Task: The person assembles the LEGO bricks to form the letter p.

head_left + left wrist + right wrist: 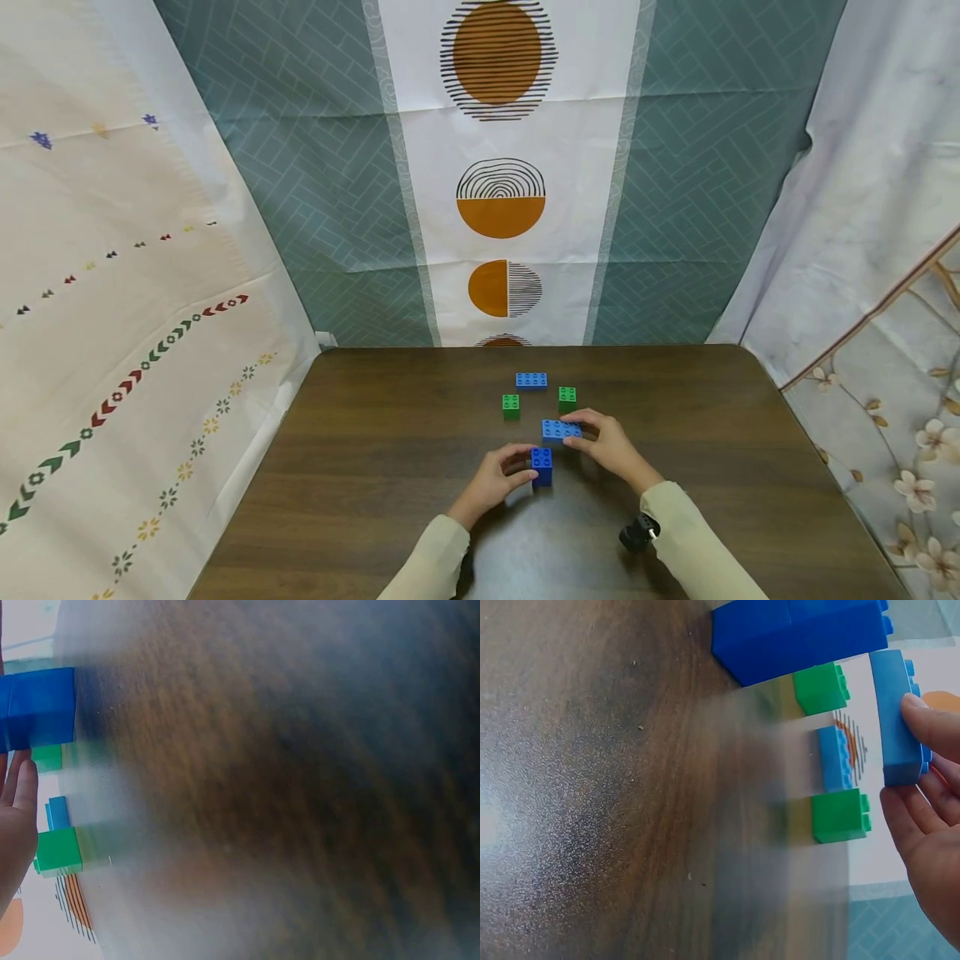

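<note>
Left hand [493, 482] pinches a dark-blue plastic brick stack [542, 471].
Right hand [609, 448] pinches a lighter-blue rectangular plastic brick [555, 431], raised near the stack; two small green plastic blocks [511, 407] stand beyond the stack.

Head cam: above left hand [498, 477] and right hand [611, 450], facing forward-down. Wrist cams: close behind each, forward. All share dark blue block [799, 637].

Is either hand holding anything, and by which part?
Left hand: dark blue stack, by its left side. Right hand: nearer light blue brick, pinched across its long sides.
</note>
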The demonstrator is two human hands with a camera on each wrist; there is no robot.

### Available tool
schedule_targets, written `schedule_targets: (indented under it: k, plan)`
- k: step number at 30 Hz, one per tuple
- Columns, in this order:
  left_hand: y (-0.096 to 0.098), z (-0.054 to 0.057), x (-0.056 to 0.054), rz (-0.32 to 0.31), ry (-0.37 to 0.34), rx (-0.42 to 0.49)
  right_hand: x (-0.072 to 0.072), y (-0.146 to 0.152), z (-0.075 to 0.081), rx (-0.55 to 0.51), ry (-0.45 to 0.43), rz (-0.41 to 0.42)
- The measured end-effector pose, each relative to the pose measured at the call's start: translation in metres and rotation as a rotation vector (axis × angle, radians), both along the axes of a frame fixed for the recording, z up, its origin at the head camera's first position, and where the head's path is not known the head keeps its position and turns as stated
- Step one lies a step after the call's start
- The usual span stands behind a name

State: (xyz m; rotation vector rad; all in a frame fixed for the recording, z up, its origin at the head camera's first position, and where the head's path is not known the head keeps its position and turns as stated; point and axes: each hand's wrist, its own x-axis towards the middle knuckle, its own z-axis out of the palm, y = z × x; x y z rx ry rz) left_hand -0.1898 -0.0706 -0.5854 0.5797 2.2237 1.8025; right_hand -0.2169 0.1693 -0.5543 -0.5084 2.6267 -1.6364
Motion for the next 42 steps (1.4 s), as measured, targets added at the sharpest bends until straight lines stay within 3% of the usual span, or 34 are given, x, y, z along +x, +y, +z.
schedule_targets:
  k: [13, 25, 42]
  plan:
    - [0.000, -0.002, -0.001, 0.013, 0.000, 0.001, 0.016, -0.001, 0.017, -0.021, 0.051, 0.063]
    - [-0.001, -0.001, 0.000, 0.006, -0.025, -0.004, 0.025, -0.005, 0.017, -0.015, 0.142, 0.136]
    - [0.000, 0.004, 0.002, 0.007, -0.015, -0.013, 0.028, -0.008, 0.022, 0.054, 0.070, 0.232]
